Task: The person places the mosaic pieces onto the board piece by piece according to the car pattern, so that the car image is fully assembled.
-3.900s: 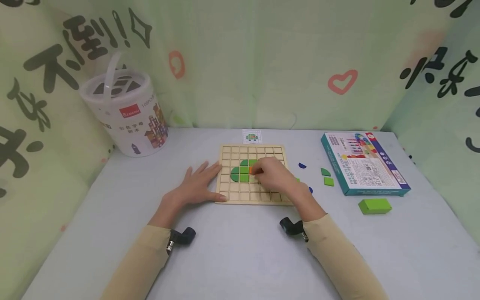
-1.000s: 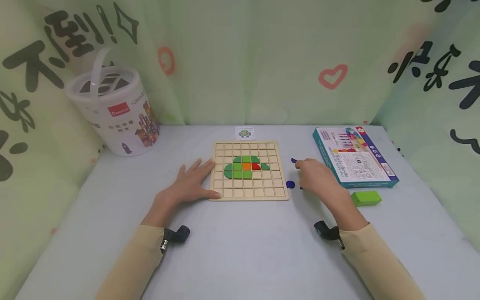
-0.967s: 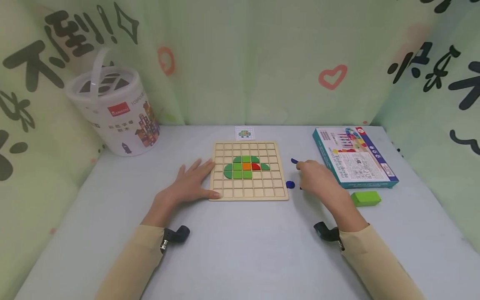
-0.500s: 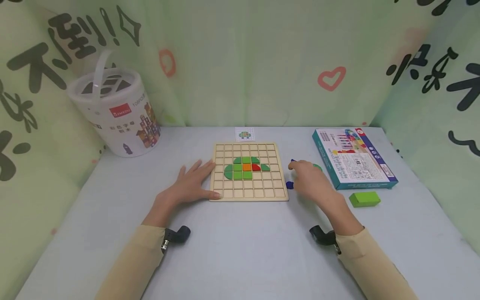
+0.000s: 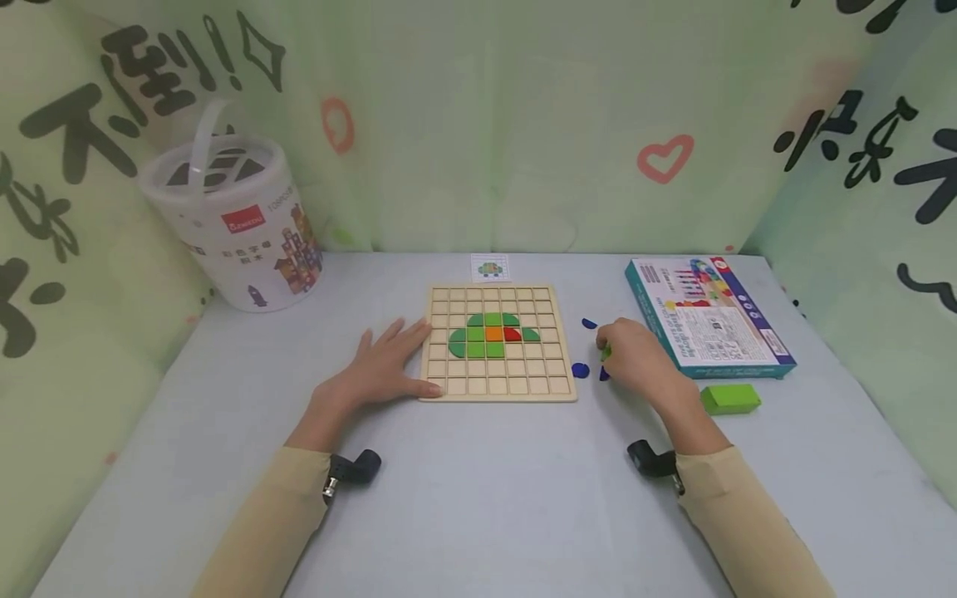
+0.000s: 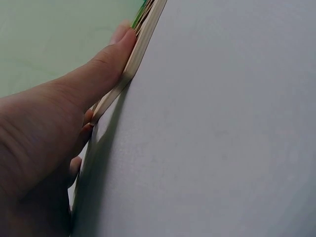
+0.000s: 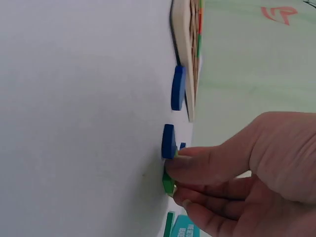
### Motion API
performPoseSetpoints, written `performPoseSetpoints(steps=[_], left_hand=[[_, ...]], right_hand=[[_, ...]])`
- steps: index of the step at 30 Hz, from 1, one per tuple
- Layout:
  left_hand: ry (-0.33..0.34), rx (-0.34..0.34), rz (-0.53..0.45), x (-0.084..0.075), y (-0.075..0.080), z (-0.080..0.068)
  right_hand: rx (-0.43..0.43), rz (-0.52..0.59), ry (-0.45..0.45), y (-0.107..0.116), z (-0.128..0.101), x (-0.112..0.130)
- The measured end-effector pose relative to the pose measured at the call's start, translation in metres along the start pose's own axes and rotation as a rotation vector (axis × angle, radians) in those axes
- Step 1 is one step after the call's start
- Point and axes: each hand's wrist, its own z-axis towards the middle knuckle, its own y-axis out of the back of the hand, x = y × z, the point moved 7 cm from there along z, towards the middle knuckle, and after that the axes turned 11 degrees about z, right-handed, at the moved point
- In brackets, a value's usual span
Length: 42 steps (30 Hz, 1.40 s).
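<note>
Fingertips (image 7: 173,170) of the right hand (image 5: 634,362) pinch a small green block (image 7: 168,183) right of the wooden grid board (image 5: 498,394), seemingly light, rigid, best gripped by its edges.

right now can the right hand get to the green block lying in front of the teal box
Probably yes. The green block lies on bare table just right of the right hand, with nothing between them. But that hand already pinches a small green piece, so it would likely have to set that down first.

Head view looks down over the grid board (image 5: 498,342); both close wrist views share its edge.
</note>
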Motion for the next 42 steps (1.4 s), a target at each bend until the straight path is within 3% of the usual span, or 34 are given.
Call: performPoseSetpoints(steps=[12, 18, 23, 31, 42], left_hand=[[0.002, -0.003, -0.024, 0.002, 0.000, 0.000], [-0.001, -0.007, -0.024, 0.001, 0.001, -0.002], [-0.003, -0.001, -0.025, 0.000, 0.002, -0.002], [0.001, 0.004, -0.016, -0.001, 0.003, -0.002], [0.010, 0.008, -0.036, 0.000, 0.001, -0.002]], right_hand=[[0.113, 0.034, 0.006, -0.003, 0.005, 0.002], [0.106, 0.082, 0.040, -0.001, 0.009, 0.003], [0.049, 0.166, 0.092, 0.004, 0.011, 0.009], [-0.027, 0.384, 0.168, -0.002, 0.019, 0.041], [0.037, 0.318, 0.234, -0.028, 0.044, 0.088]])
